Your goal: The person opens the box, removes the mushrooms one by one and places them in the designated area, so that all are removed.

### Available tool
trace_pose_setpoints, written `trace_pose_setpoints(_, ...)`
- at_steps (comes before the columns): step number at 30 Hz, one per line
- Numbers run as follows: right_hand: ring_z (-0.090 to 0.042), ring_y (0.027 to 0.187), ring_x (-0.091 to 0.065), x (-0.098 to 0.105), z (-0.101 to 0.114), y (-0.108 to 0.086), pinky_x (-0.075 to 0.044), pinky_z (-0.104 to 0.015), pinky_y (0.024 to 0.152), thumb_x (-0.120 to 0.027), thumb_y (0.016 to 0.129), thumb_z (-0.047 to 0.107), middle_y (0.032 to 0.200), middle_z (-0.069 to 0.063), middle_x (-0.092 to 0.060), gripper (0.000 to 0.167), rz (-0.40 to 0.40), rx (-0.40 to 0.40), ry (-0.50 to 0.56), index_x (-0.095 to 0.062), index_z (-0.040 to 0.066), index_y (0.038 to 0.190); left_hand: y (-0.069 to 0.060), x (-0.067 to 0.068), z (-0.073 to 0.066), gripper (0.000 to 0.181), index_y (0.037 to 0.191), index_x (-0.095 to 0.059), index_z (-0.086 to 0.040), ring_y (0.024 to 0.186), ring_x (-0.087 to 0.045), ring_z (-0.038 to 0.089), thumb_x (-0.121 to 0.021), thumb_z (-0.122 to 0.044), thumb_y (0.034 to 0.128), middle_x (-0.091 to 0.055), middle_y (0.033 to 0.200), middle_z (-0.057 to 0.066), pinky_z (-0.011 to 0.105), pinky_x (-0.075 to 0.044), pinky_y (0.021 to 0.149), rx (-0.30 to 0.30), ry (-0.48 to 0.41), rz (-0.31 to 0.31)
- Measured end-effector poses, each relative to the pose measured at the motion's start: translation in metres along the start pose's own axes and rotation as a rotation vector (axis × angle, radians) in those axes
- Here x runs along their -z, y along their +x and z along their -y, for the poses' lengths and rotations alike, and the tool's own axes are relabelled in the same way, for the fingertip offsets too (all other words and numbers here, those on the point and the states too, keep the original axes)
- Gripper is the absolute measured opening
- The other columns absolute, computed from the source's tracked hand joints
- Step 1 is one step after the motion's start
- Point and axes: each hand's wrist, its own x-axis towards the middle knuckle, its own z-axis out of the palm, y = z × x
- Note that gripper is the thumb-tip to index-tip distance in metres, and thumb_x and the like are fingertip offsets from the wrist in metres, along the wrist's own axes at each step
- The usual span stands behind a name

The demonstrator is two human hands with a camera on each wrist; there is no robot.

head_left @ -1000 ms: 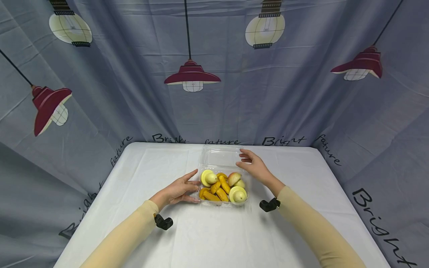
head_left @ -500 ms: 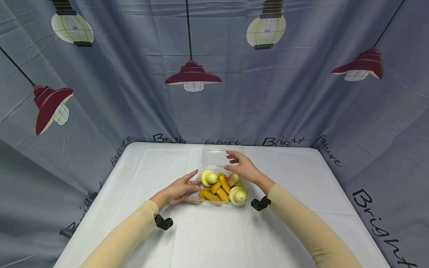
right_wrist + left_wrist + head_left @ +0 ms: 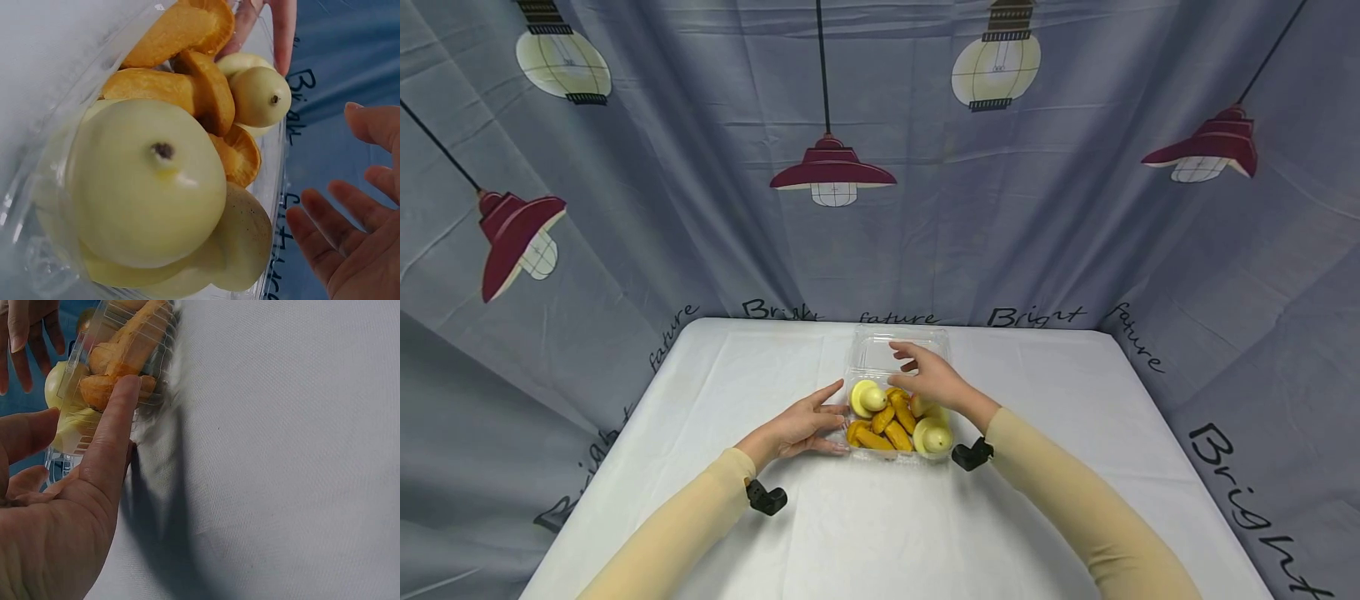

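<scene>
And here at the middle of the white-clothed tabletop [image 3: 872, 533] sits the clear plastic box [image 3: 898, 456], its lid [image 3: 867, 350] laid back on the far side! Coming in from the left, the left hand [image 3: 797, 427] has its fingers spread apart and touches the box's side, one straight digit against the ribbed wall in the left wrist view. Over on the other flank, the right hand [image 3: 934, 377] hangs above the back of the box, fingers apart and loosely bent, partly covering the lid and the fruit at the far right corner. Inside it's a full house: orange mushrooms [image 3: 897, 435] through the middle and near left, a pale yellow pear [image 3: 150, 194] in the near right corner, a second pear [image 3: 262, 97] at the far left, and a speckled fruit [image 3: 244, 244] beside the near one. Behind everything, a grey-blue curtain [image 3: 700, 167] with printed red lamps [image 3: 832, 171]!
</scene>
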Motion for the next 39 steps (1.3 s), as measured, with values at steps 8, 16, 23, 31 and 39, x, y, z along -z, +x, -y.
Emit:
trace_pose_setpoints(8,-0.032,0.126,-0.058,-0.005,0.006,0.002,-0.052,-0.049,0.103,-0.072,0.098,0.025,0.148,-0.014,-0.053,0.066,0.035,-0.001,-0.072,-0.043,0.014,0.156,0.000,0.000,0.000,0.080,0.167,-0.009,-0.026,0.135,-0.048,0.039,-0.052,0.000,0.1049,-0.020,0.164,0.029,0.048,-0.061,0.087,0.000,-0.002,0.007)
trace_pose_setpoints(16,-0.027,0.123,-0.060,-0.012,0.013,0.008,-0.054,-0.045,0.100,-0.075,0.095,0.031,0.147,-0.009,-0.055,0.068,0.085,0.003,-0.179,-0.046,0.020,0.155,0.000,0.001,0.001,0.080,0.167,-0.009,-0.026,0.136,-0.046,0.040,-0.052,0.000,0.1051,-0.019,0.165,0.029,0.048,-0.061,0.088,-0.004,-0.004,0.017)
trace_pose_setpoints(23,-0.028,0.120,-0.063,-0.013,0.020,0.015,-0.055,-0.044,0.096,-0.077,0.094,0.033,0.145,-0.009,-0.057,0.069,0.147,0.023,-0.277,-0.047,0.020,0.155,0.000,0.002,0.001,0.080,0.167,-0.009,-0.027,0.138,-0.044,0.041,-0.051,0.001,0.1052,-0.019,0.165,0.028,0.048,-0.061,0.088,-0.001,-0.008,0.021)
trace_pose_setpoints(31,-0.025,0.112,-0.066,-0.014,0.033,0.026,-0.056,-0.044,0.093,-0.079,0.091,0.034,0.138,-0.008,-0.063,0.065,0.205,0.040,-0.428,-0.054,0.017,0.149,0.001,0.003,0.001,0.080,0.167,-0.009,-0.026,0.141,-0.041,0.043,-0.051,0.001,0.1052,-0.018,0.165,0.029,0.049,-0.060,0.089,-0.003,-0.014,0.019)
trace_pose_setpoints(39,-0.022,0.119,-0.062,-0.019,0.044,0.034,-0.054,-0.044,0.097,-0.078,0.091,0.036,0.134,-0.004,-0.066,0.060,0.283,0.011,-0.555,-0.060,0.018,0.145,0.001,0.004,0.002,0.080,0.167,-0.008,-0.026,0.142,-0.037,0.044,-0.050,0.002,0.1052,-0.017,0.165,0.029,0.050,-0.060,0.090,-0.008,-0.021,0.035)
